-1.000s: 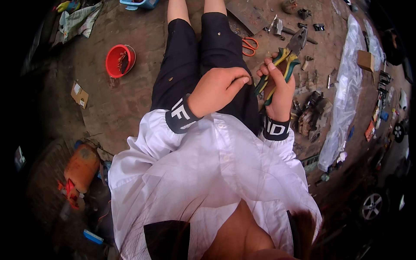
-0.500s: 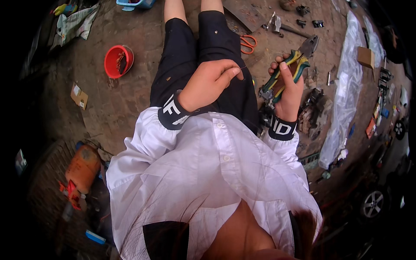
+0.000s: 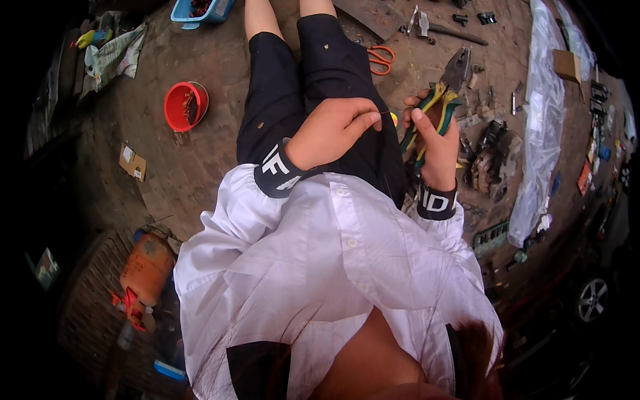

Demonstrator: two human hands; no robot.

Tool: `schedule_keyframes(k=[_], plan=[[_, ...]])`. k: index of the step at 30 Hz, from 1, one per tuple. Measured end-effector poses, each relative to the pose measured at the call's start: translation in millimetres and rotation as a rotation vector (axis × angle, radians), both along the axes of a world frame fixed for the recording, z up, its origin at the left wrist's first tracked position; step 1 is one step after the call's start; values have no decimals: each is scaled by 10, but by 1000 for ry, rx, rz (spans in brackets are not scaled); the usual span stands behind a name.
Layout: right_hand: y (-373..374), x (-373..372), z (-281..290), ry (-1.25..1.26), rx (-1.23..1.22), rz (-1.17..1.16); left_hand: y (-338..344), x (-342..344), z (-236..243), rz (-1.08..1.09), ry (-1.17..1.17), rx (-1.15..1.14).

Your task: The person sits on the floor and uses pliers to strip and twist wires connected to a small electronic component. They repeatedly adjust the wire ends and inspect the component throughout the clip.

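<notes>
While, in the head view, my left hand pinches what looks like a thin wire above the shorts, my right hand wraps the handles of the pliers, whose head points away. A loose pinch could let the wire slip; a slack palm could drop the pliers. Their handles stand between the wire and the pliers' head. Beyond lie scissors and a hammer; a red bucket stands left.

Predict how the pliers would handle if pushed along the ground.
The pliers likely feel heavy for their size, given the broad metal head. The splayed handles may swing when nudged, and that spread should probably make them slide, not roll.
</notes>
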State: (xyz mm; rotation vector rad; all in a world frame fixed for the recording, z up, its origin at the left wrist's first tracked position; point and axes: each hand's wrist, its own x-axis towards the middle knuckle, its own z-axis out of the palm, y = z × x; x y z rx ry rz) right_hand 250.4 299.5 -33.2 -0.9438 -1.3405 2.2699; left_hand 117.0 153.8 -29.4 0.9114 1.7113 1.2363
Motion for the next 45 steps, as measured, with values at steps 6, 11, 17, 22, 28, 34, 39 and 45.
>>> schedule_keyframes(k=[6,11,17,22,28,34,39,45], plan=[[-88,-31,8,46,-28,3,153,56,-70,-66,67,104],[58,-53,-12,115,-97,-192,24,-118,-38,-111,137,58],[296,6,-159,165,-140,-316,-353,-388,16,-82,147,-63],[441,31,-203,127,-75,-379,-780,-606,-45,-5,190,-152],[519,45,-359,124,-128,-348,-1251,-769,-82,83,134,-304],[450,-1,-466,153,-256,-264,-1318,-693,-155,411,171,-225],[388,-39,-372,201,-292,-239,-1009,-440,-244,360,68,-149],[405,-8,-256,409,-528,-209,-484,-155,-451,220,-71,29]])
